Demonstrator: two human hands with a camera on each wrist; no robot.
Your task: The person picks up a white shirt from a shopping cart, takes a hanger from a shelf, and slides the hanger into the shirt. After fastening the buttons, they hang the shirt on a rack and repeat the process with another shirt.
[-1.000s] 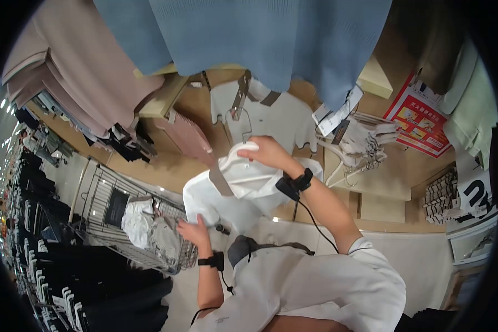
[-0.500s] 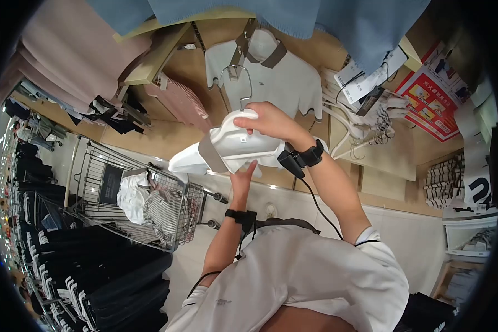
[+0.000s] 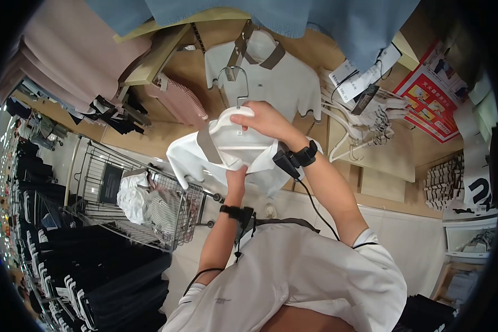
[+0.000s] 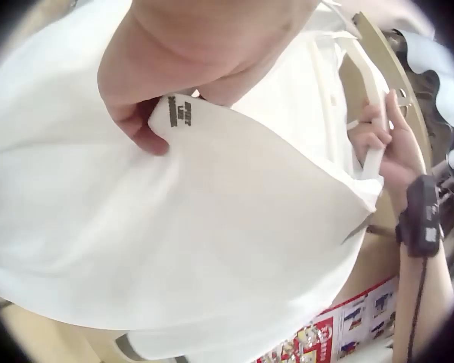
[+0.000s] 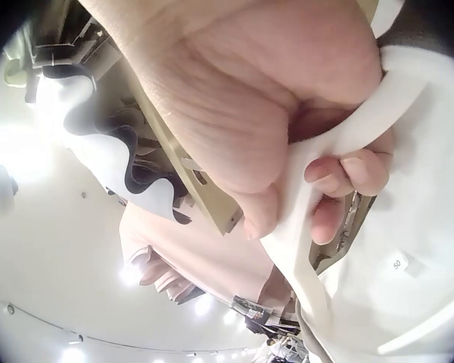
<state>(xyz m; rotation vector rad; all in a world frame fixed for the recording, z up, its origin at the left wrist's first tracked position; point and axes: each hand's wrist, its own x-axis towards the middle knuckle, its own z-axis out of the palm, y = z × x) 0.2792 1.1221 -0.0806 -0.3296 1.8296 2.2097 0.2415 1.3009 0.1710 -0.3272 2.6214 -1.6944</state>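
My right hand (image 3: 268, 120) grips a white hanger (image 3: 222, 120) just under its metal hook (image 3: 243, 88), fingers curled round the bar in the right wrist view. On this hanger is a white shirt (image 3: 188, 157) with a grey-brown collar (image 3: 206, 145), its neck opening facing up. Below the opening, my left hand (image 3: 237, 180) holds the shirt's front. Close up in the left wrist view, thumb and fingers pinch the cloth beside a small dark print (image 4: 180, 112). A small size tag (image 5: 399, 265) shows inside the shirt.
A similar pale shirt (image 3: 285, 83) hangs behind. Bare white hangers (image 3: 365, 124) cluster on the right by a red sign (image 3: 431, 102). At left stands a wire cart (image 3: 88, 171) with folded clothes (image 3: 163, 210), near racks of dark garments (image 3: 116, 271). Blue garments (image 3: 365, 30) hang overhead.
My left hand has moved from beside the cart to the shirt's front and now pinches it. The hanger, still in my right hand, appears higher in view, and the shirt's opening has spread.
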